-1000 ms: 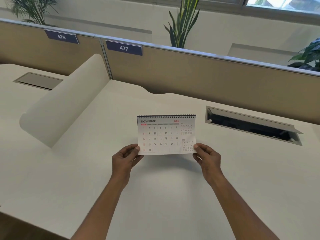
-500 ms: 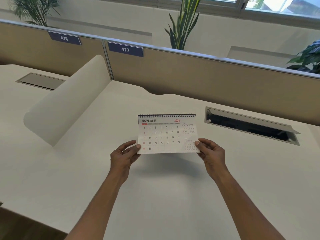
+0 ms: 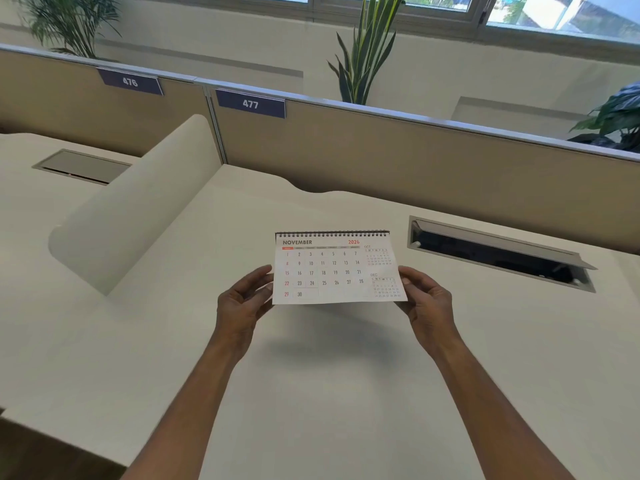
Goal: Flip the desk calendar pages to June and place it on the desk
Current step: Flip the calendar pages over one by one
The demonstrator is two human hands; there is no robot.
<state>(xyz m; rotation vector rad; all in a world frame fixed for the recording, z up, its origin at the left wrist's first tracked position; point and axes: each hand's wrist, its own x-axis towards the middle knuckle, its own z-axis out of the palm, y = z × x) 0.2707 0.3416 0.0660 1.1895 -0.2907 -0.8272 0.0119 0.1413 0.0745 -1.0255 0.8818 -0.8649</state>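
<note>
The desk calendar (image 3: 329, 268) is a white spiral-bound one with a black coil along its top edge, and its front page reads NOVEMBER 2026. It hangs above the white desk (image 3: 311, 393), casting a shadow below. My left hand (image 3: 242, 303) grips its lower left edge. My right hand (image 3: 424, 299) grips its lower right corner, thumb on the page. The calendar's back and stand are hidden behind the front page.
An open cable tray (image 3: 498, 254) is set into the desk at the right. A curved white divider (image 3: 138, 209) rises at the left. Beige partition panels (image 3: 415, 161) labelled 476 and 477 stand along the back, with plants behind.
The calendar and both hands have risen slightly and moved a little away from me. My grip on both lower corners stays the same, and the page is still November.
</note>
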